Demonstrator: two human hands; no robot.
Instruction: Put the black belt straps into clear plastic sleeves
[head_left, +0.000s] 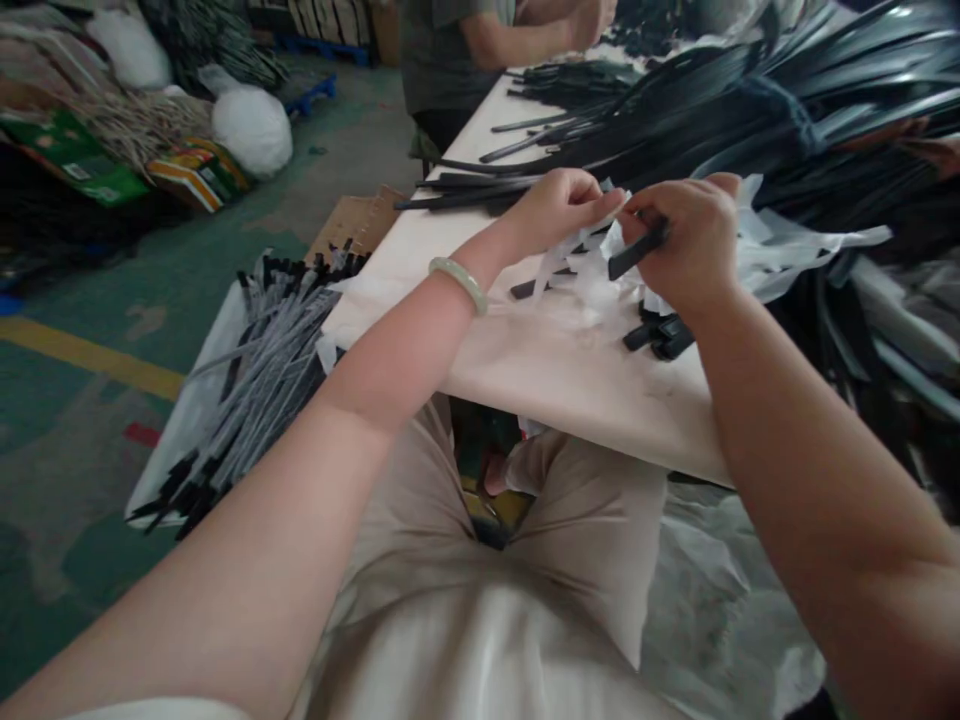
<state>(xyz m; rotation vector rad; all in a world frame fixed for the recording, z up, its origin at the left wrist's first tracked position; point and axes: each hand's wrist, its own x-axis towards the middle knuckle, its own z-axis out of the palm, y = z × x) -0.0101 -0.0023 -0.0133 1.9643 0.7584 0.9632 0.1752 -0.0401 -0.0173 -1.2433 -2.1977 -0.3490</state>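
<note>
My left hand (564, 208), with a pale green bangle (459, 284) on its wrist, is closed in a pinch over the table (525, 345). Thin white plastic film (592, 285) shows at its fingertips and spreads below them. Close beside it, my right hand (691, 238) is closed around a flat black strip (637, 250) whose end juts out toward me. The fingertips of both hands nearly meet. Under my right hand lie several short black strip ends (664, 335), partly covered by film.
Long black strips (675, 120) heap across the table's back and right. Left of the table, a white tray (176, 420) holds film-wrapped strips (262, 370). Another person (450, 60) stands at the far side. Bags (251, 130) and cartons (199, 175) sit on the floor.
</note>
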